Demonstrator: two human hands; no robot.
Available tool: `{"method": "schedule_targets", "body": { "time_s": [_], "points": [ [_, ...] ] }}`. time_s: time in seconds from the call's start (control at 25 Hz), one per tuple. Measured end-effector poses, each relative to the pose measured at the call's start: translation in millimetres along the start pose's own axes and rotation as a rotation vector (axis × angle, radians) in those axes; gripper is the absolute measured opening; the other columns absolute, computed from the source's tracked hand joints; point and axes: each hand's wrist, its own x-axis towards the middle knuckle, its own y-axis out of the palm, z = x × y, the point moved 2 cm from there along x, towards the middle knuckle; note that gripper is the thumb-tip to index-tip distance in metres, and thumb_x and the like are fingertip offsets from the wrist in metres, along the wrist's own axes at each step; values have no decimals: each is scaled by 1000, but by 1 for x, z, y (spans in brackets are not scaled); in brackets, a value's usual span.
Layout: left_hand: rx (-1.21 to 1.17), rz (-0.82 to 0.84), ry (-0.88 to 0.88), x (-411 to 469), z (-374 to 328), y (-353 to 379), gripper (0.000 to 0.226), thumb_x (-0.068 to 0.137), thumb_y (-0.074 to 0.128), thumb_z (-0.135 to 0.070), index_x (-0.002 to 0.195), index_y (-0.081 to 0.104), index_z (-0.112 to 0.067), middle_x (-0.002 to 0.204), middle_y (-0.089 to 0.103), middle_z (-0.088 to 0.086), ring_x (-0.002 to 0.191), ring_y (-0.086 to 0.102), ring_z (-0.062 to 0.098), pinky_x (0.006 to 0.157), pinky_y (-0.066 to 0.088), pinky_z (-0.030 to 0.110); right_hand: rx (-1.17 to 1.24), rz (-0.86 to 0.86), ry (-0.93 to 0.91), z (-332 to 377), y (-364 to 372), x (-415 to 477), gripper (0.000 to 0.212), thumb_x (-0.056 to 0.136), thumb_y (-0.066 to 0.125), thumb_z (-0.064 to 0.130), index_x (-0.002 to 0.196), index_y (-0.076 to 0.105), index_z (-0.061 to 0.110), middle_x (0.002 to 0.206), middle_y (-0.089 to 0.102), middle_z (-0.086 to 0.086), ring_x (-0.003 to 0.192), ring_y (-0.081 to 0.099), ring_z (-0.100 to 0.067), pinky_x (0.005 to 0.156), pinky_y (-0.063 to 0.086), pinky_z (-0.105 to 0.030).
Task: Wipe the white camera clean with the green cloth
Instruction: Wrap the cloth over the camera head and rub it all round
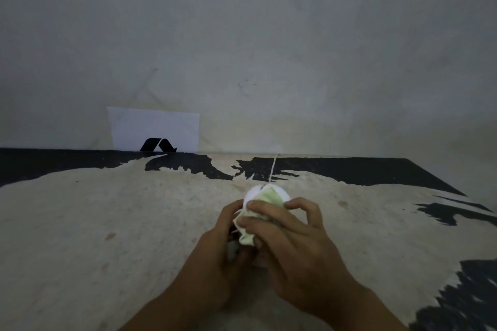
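Mid-wipe. Camera (252,192) held up over the counter (107,223), fingers of left hand (215,250) wrapped around it. Cloth (258,212) pinched by right hand (293,247), pressed on top. Next, probably: turn camera, rub the white cord (273,169) side.
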Motion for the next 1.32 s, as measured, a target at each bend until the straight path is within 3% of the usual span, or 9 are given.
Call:
{"method": "schedule_targets", "body": {
  "time_s": [0.12, 0.2, 0.36, 0.48, 0.68, 0.88, 1.0, 1.16, 1.32],
  "points": [
    [-7, -53, -26, 2, 3, -2, 41, 74, 54, -59, 104, 28, -71, 101, 67, -28, 94, 60, -12, 83, 45, 6, -9, -18, 58, 1, 2, 2, 35, 101, 32, 28, 115, 62, 18, 124, 66, 0, 123, 53, -9, 98, 32, -37],
    [-63, 38, -5, 0, 0, 0, 50, 74, 59, -52, 117, 33, -57, 109, 58, -39, 103, 55, -13, 86, 46, 8, 29, -104, 189, -6, -2, 1, 34, 102, 29, 28, 117, 58, 18, 124, 65, 3, 121, 52, -5, 97, 34, -34],
    [-98, 59, 0, -1, -2, -2, 60, 75, 63, -47, 126, 31, -46, 125, 54, -24, 113, 52, -5, 100, 46, 28, 232, -199, 603, -17, -1, -4, 22, 96, 33, 38, 106, 52, 43, 96, 62, 26, 88, 54, 7, 73, 40, -9],
    [-91, 45, -3, 0, -2, -1, 62, 71, 62, -50, 125, 31, -46, 126, 53, -22, 113, 52, -4, 100, 46, 29, 371, -190, 714, -18, 6, -8, 22, 92, 37, 50, 107, 52, 44, 91, 65, 22, 80, 62, -1, 65, 46, -11],
    [-109, 53, -1, 2, 2, -1, 62, 72, 65, -53, 124, 32, -48, 124, 56, -20, 113, 55, 3, 98, 48, 36, 394, -196, 548, -17, 3, -7, 43, 93, 40, 58, 123, 57, 31, 129, 58, 16, 121, 52, -1, 96, 49, -31],
    [-75, 39, 6, 3, 0, -2, 49, 68, 60, -49, 109, 34, -56, 95, 53, -52, 96, 51, -23, 75, 45, 1, 345, -213, 525, -12, 9, -6, 46, 89, 52, 52, 127, 55, 27, 133, 55, 12, 125, 49, -1, 101, 46, -30],
    [-55, 34, -6, 4, 0, -2, 45, 72, 59, -53, 108, 33, -55, 96, 54, -40, 94, 53, -21, 74, 44, 0, 320, -163, 537, -17, 12, -7, 53, 84, 62, 44, 133, 42, 42, 137, 47, 22, 128, 41, 8, 105, 40, -24],
    [-47, 33, -4, 3, -1, -1, 49, 70, 58, -57, 110, 30, -58, 105, 47, -39, 97, 49, -24, 77, 41, -2, 103, -129, 164, -15, 7, -4, 33, 91, 55, 21, 123, 60, 11, 129, 60, -3, 130, 47, -12, 107, 38, -34],
    [-22, 52, -14, 4, -4, -1, 60, 73, 59, -47, 123, 28, -46, 115, 49, -28, 105, 53, -8, 93, 44, 14, -10, -4, 36, -12, 2, 0, 32, 96, 47, 26, 121, 62, 11, 133, 58, -2, 134, 42, -15, 109, 32, -34]
  ]
}}
